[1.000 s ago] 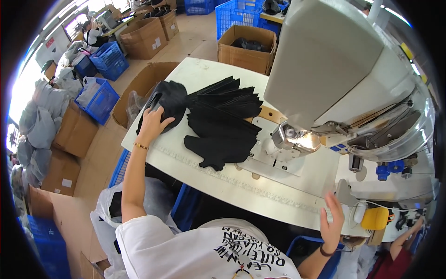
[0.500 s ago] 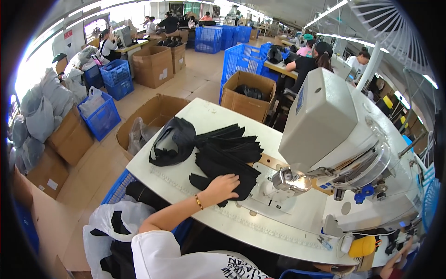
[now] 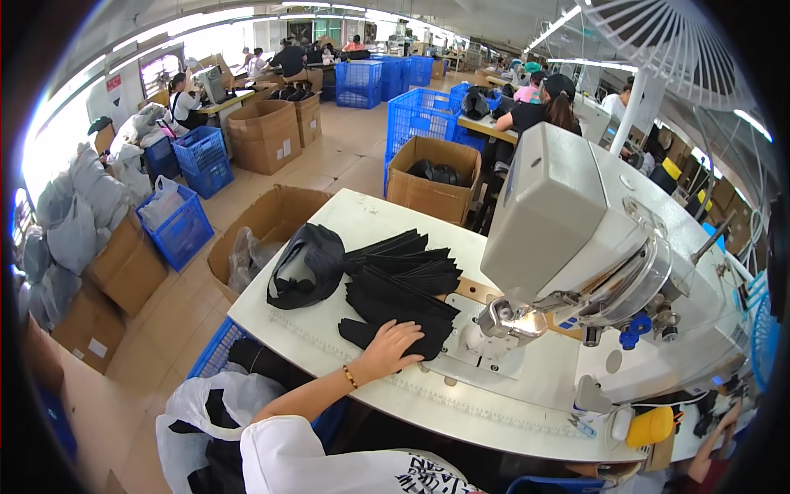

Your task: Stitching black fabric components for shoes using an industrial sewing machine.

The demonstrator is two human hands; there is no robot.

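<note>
My left hand (image 3: 390, 351) lies flat with its fingers stretched out on a black fabric piece (image 3: 355, 332) at the near side of a fanned stack of black fabric pieces (image 3: 395, 296). The stack rests on a white sewing table, just left of the needle area of a large sewing machine (image 3: 547, 214). Behind the hand, at the stack's left, sits a curved bundle of black fabric (image 3: 317, 255). My right hand is not in view.
A clear ruler strip (image 3: 461, 406) runs along the near edge of the table (image 3: 527, 412). Thread snips (image 3: 582, 426) and a yellow container (image 3: 650, 427) stand at its right. A cardboard box (image 3: 280, 206) and a white plastic bag (image 3: 193, 407) lie left. Another person's arm (image 3: 716, 445) shows far right.
The view has tilted slightly, so the scene sits lower. My left hand stays on the fabric, and the near piece under it shows more of its outline.
</note>
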